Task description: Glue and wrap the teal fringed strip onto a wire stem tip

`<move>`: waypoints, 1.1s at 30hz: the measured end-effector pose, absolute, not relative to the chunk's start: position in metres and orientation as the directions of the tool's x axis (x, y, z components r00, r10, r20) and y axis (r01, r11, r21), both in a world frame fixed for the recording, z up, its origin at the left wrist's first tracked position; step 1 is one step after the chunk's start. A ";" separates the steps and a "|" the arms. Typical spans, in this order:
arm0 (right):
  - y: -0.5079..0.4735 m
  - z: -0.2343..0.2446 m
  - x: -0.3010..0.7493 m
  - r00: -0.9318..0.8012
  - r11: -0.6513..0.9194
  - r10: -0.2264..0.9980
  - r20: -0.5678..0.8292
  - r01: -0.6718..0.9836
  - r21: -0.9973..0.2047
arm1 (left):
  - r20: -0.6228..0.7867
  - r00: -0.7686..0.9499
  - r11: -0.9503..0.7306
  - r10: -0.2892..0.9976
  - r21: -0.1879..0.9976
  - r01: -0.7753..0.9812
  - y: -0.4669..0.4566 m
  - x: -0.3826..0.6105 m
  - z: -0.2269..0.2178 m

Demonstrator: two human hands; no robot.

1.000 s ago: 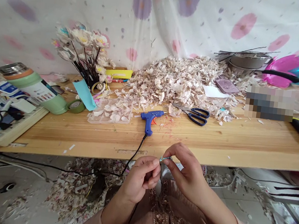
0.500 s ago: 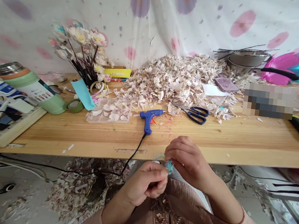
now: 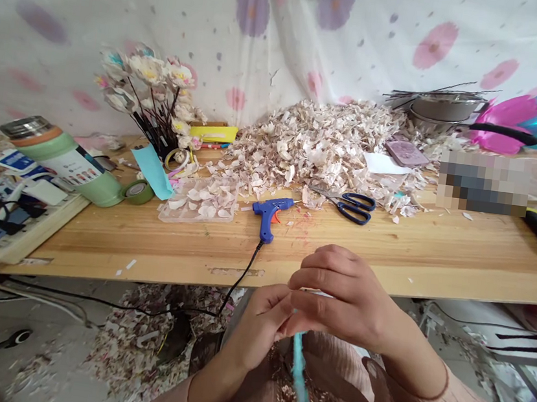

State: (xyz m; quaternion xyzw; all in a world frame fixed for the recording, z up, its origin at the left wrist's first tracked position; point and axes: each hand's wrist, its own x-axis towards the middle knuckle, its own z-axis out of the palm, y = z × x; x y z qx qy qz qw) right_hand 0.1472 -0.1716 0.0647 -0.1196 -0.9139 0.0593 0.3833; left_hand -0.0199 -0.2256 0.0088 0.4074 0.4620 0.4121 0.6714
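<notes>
My left hand and my right hand meet just in front of the table's near edge. Between their fingertips they pinch a narrow turquoise strip, crinkled like crepe paper, whose loose end hangs down over my clothing. The pinched end is mostly hidden by the fingers. Beyond the hands, a blue glue gun lies on its side with its nozzle to the right. Right of it rest dark-blue-handled scissors, their blades partly over the petals.
A heap of dried pale petals fills the back of the wooden table. At left are a clear tray of petals, green tape, a green flask, artificial flowers and a power strip. The glue gun's cord drops over the edge.
My hands have come together, the right one moving over the left fingertips. The turquoise strip, bunched at the fingers before, now hangs down below them. The view has shifted slightly.
</notes>
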 end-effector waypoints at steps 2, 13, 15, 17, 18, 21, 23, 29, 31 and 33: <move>-0.181 0.062 0.148 -0.558 0.927 0.376 0.739 0.217 -0.307 | -0.143 0.108 0.147 0.984 0.989 -0.034 -0.225 -0.023 0.010; -0.200 0.031 0.124 -0.212 0.342 0.923 0.322 0.060 -0.938 | 0.572 0.062 -0.366 0.818 0.434 0.823 -0.222 -0.023 0.016; -0.199 0.031 0.123 -0.228 0.293 0.933 0.279 0.034 -0.955 | 0.595 0.083 -0.367 0.799 0.375 0.851 -0.222 -0.023 0.014; -0.198 0.030 0.123 -0.238 0.248 0.941 0.240 0.005 -0.969 | 0.597 0.104 -0.368 0.796 0.341 0.865 -0.222 -0.023 0.014; -0.198 0.029 0.123 -0.242 0.229 0.944 0.224 -0.007 -0.973 | 0.595 0.112 -0.370 0.796 0.332 0.868 -0.222 -0.023 0.015; -0.199 0.027 0.123 -0.237 0.211 0.948 0.212 -0.030 -0.977 | 0.585 0.125 -0.371 0.801 0.322 0.871 -0.222 -0.022 0.016; -0.199 0.028 0.122 -0.221 0.235 0.947 0.233 -0.016 -0.972 | 0.579 0.123 -0.368 0.806 0.328 0.870 -0.221 -0.022 0.016; -0.201 0.033 0.123 -0.180 0.352 0.928 0.326 0.133 -0.927 | 0.531 0.083 -0.347 0.843 0.420 0.839 -0.221 -0.021 0.013; -0.201 0.033 0.122 -0.177 0.376 0.921 0.348 0.167 -0.911 | 0.494 0.051 -0.336 0.868 0.508 0.793 -0.221 -0.021 0.012; -0.201 0.032 0.122 -0.177 0.392 0.915 0.361 0.193 -0.899 | 0.429 0.021 -0.313 0.903 0.624 0.716 -0.222 -0.022 0.012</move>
